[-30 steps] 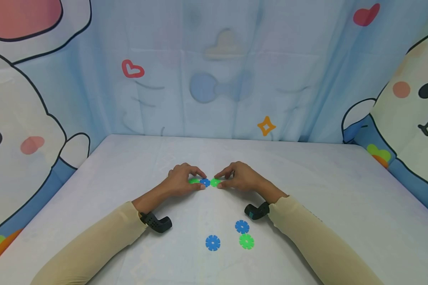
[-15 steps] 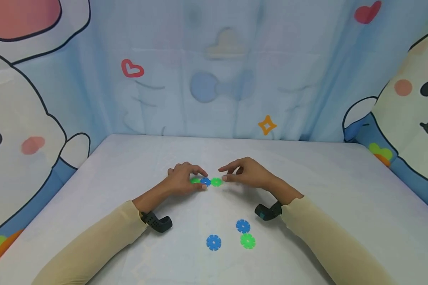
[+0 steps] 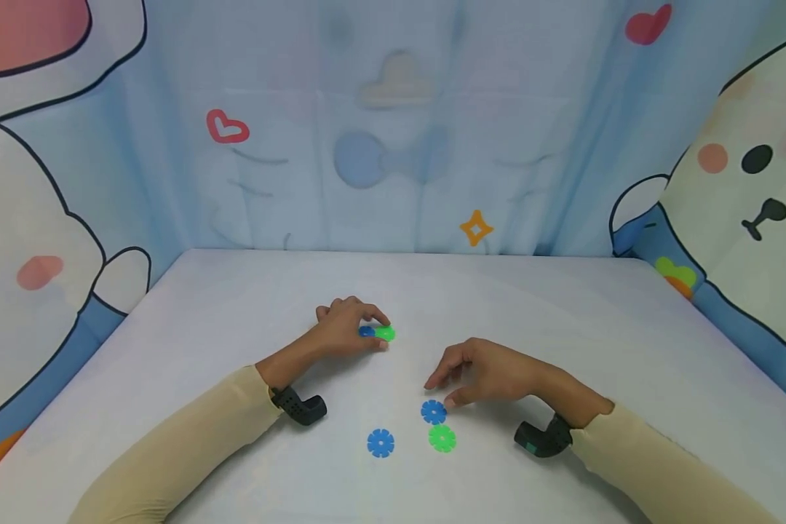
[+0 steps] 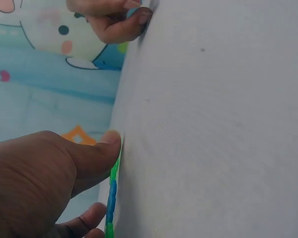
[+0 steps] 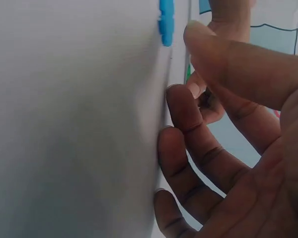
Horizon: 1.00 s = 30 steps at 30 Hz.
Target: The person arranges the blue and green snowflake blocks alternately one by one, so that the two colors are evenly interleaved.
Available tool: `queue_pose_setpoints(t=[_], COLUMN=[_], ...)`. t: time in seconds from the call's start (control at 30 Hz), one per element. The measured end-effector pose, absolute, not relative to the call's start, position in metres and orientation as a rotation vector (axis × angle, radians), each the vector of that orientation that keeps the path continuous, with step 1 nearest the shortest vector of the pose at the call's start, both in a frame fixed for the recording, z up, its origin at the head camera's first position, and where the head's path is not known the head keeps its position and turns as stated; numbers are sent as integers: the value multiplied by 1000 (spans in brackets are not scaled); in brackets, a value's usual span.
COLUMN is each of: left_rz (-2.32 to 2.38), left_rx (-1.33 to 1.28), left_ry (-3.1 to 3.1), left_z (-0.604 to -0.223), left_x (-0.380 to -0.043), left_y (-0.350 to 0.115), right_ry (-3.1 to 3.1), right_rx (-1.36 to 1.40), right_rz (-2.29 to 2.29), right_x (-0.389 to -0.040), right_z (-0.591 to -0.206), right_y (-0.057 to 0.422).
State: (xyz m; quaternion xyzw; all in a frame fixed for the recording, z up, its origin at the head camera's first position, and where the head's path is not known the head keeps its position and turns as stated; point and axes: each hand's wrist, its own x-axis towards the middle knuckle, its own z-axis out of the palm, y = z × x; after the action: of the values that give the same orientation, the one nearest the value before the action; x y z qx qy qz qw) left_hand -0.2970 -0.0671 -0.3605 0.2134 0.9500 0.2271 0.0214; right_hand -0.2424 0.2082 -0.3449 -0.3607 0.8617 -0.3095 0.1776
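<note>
My left hand (image 3: pixel 347 329) pinches a short row of notched plastic discs between thumb and fingers at the middle of the table. In the head view the row's green disc (image 3: pixel 385 332) and blue disc (image 3: pixel 367 331) show. The left wrist view has the row edge-on, with a further green disc (image 4: pixel 109 230) beyond the blue one. My right hand (image 3: pixel 491 370) holds nothing, its fingers loosely bent, thumb tip right beside a loose blue disc (image 3: pixel 434 412). That same blue disc (image 5: pixel 166 22) appears edge-on ahead of the thumb in the right wrist view.
Just below the loose blue disc lies a green disc (image 3: pixel 442 438), and another blue disc (image 3: pixel 380 442) lies to its left. A white cloth covers the table (image 3: pixel 268 466). Behind it hangs a blue cartoon curtain (image 3: pixel 288 196).
My right hand has let go of the row's right-end green disc and moved down and right to the loose blue disc. The left hand has shifted slightly right along the row.
</note>
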Motion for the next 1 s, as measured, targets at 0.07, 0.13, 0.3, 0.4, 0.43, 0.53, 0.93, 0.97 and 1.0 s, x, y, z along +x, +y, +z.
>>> queue_pose_setpoints(t=[0.07, 0.13, 0.3, 0.4, 0.43, 0.53, 0.93, 0.97, 1.0], left_rz=[692, 682, 690, 703, 703, 704, 732, 733, 735], left_rx=[650, 631, 621, 638, 643, 647, 625, 626, 627], left_ry=[2951, 2960, 2973, 2974, 2976, 2979, 2978, 2977, 2977], left_z=[-361, -361, -362, -363, -363, -365, -366, -366, -366], left_x=[-297, -298, -299, -299, -300, -300, -299, -299, -299], left_y=[-66, -66, -67, -67, -67, -66, -65, -65, -65], right_ry=[2447, 2444, 2411, 2415, 2417, 2425, 2451, 2453, 2456], right_rx=[-1039, -1063, -1097, -1095, -1092, -1103, -1213, -1214, -1211], right_rz=[-862, -862, -871, -857, -852, -834, -805, -804, -803], right_x=[-241, -240, -239, -238, -238, -237, -236, -235, -235], right_z=[-347, -349, -352, -352, -352, -352, -353, -353, -353], right_y=[209, 208, 207, 207, 207, 207, 208, 208, 208])
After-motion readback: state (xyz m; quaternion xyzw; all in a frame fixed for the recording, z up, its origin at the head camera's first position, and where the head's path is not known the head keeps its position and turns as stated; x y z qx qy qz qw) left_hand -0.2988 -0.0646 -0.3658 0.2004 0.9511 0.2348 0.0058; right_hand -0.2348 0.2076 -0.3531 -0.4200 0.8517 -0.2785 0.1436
